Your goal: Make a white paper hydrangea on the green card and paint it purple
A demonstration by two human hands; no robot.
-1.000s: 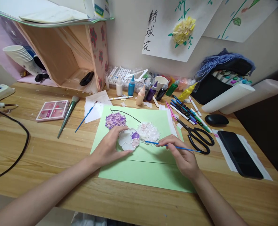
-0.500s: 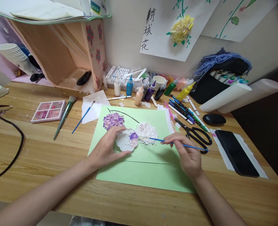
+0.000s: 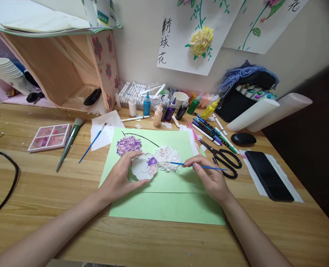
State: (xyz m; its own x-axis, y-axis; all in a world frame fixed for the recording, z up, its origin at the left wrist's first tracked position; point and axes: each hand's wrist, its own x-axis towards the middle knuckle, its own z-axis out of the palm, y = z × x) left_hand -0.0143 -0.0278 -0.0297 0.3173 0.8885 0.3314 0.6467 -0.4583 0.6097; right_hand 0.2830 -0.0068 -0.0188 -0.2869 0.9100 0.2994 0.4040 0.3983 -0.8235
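Observation:
A light green sheet of paper point(image 3: 170, 207) lies on the wooden desk. On it are a purple paper flower point(image 3: 128, 144) and a white paper flower point(image 3: 168, 155). My left hand point(image 3: 119, 178) curls around a small white flower-shaped palette point(image 3: 142, 168) with purple and pink paint in it. My right hand point(image 3: 209, 178) pinches a thin blue paintbrush point(image 3: 200, 167); its tip lies on the lower edge of the white flower.
Black scissors point(image 3: 222, 157), coloured pens point(image 3: 211, 129), a black phone point(image 3: 268, 176) and a black mouse point(image 3: 242, 138) lie to the right. Paint bottles point(image 3: 158, 109) line the wall. To the left are a spare blue brush point(image 3: 92, 142), a green make-up brush point(image 3: 68, 142), a pink palette box point(image 3: 49, 136) and a black cable point(image 3: 5, 185).
The brush tip left the palette's purple paint and moved right onto the white flower. My left hand stays on the palette. The view has shifted slightly to the right.

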